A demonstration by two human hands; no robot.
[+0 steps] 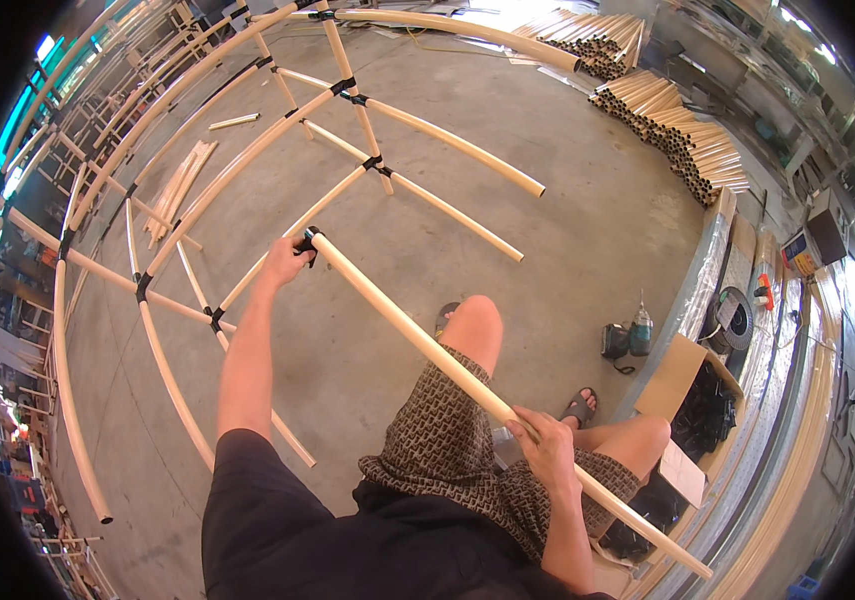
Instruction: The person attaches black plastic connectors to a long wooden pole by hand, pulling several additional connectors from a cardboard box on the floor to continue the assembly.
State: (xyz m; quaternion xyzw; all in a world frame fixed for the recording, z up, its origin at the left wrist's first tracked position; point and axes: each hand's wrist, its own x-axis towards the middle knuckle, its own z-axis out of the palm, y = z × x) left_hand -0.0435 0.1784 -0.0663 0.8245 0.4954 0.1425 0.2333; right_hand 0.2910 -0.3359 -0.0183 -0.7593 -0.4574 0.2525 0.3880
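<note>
A long beige pipe point(417, 340) slants across my lap, its far end pointing up and to the left. My left hand point(285, 264) is closed on a black pipe joint point(308, 241) at that far end. Lower down, my right hand point(545, 450) wraps round the same pipe, and its near end passes beyond to the lower right. In front and to the left stands a frame of beige pipes point(455, 143) linked by black joints. Another black joint point(215, 318) of this frame sits just below my left hand.
Stacks of cut pipes point(672, 130) lie at the far right. A cordless drill point(640, 328) stands on the floor by my foot. An open cardboard box point(669, 378) holds black plastic bags beside long wrapped profiles. Loose pipes point(179, 190) lie behind the frame.
</note>
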